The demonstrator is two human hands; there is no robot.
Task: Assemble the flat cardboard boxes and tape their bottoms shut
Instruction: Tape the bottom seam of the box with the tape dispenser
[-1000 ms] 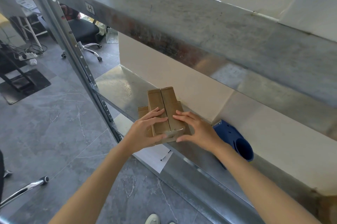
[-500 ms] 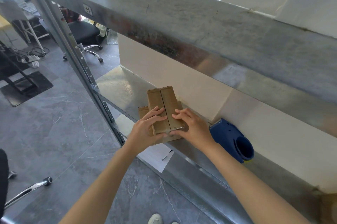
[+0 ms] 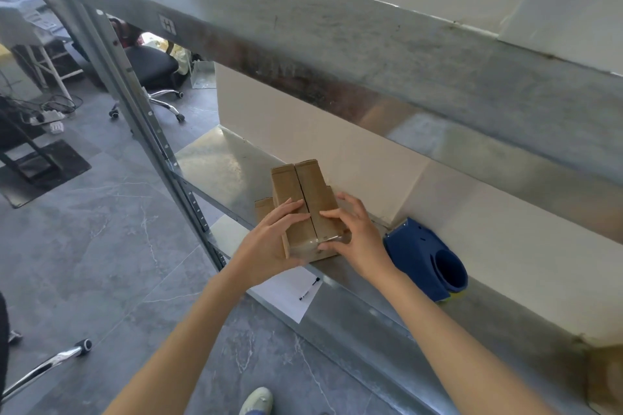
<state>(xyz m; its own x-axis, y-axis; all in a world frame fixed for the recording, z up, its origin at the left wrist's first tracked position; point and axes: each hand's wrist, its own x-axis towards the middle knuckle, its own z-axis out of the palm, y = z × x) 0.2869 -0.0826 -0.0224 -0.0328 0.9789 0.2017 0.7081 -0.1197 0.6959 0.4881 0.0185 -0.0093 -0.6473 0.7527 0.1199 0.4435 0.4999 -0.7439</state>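
Holds a small cardboard box (image 3: 305,208) at mid-frame, on the front edge of the metal shelf (image 3: 215,165), bottom flaps folded shut and meeting in a seam down the middle. Presses the left hand (image 3: 269,246) on the left flap with fingers laid nearly flat, palm against the near left corner. Spreads the right hand (image 3: 357,239) over the right flap and side, thumb on the near end where a glossy strip, probably tape, wraps over the edge. Grips nothing else in either hand.

Looks like the taping step, at the rubbing-down stage: flaps closed, tape only clearly visible at the near end; cannot tell how far along the seam it runs.

Next probably calls for smoothing the strip flat along the seam, or, if the seam is bare further up, reaching lower right for the blue tape dispenser (image 3: 424,256) beside the box against the wall, keeping one hand on the flaps so they do not spring open.

Also shows a white sheet of paper (image 3: 290,293) hanging over the shelf edge below the box.
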